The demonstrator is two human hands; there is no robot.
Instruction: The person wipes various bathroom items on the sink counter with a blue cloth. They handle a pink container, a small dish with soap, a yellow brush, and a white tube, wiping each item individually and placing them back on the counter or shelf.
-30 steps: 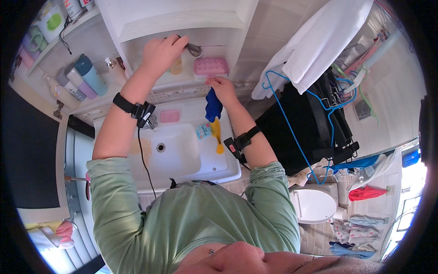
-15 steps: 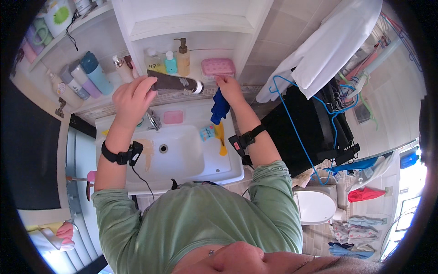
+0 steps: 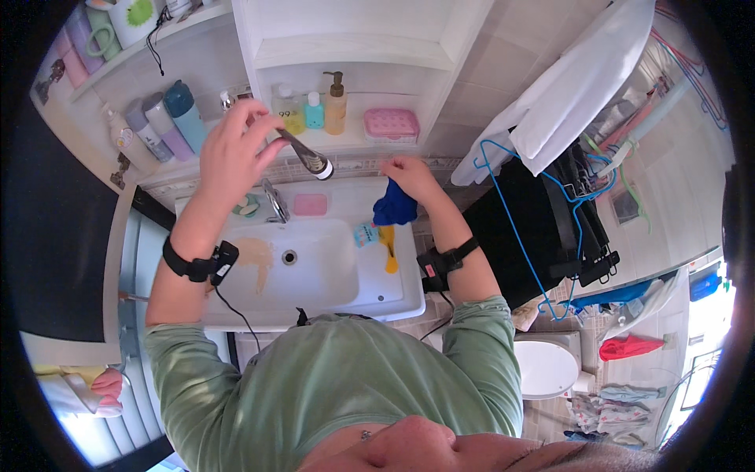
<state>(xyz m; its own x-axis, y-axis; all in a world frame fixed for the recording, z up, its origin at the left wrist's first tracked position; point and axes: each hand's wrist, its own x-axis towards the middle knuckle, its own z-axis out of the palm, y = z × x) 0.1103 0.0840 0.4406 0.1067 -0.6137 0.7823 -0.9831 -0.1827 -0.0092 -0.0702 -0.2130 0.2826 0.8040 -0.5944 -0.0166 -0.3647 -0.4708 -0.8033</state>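
My left hand (image 3: 240, 145) is closed on the end of a dark squeeze tube (image 3: 303, 151) with a white cap. The tube slants down to the right, in front of the shelf and above the sink's back edge. To its right, my right hand (image 3: 410, 175) grips a dark blue cloth (image 3: 395, 206), which hangs bunched below the fingers. Beneath both hands is the white sink (image 3: 326, 291), with a tan smear (image 3: 255, 256) on the left of its bowl. A chrome faucet (image 3: 275, 200) stands at the back.
A pink soap dish (image 3: 311, 204) sits behind the bowl. At the sink's right lie a light blue packet (image 3: 365, 234) and a yellow tool (image 3: 391, 259). Several bottles, a pump bottle (image 3: 335, 106) and a pink box (image 3: 392, 124) line the shelf. Blue hangers (image 3: 511, 228) hang right.
The tube has turned from its broad side to a narrower view and tips down more steepily from my left hand. The blue cloth now hangs more bunched. The whole view has shifted slightly.
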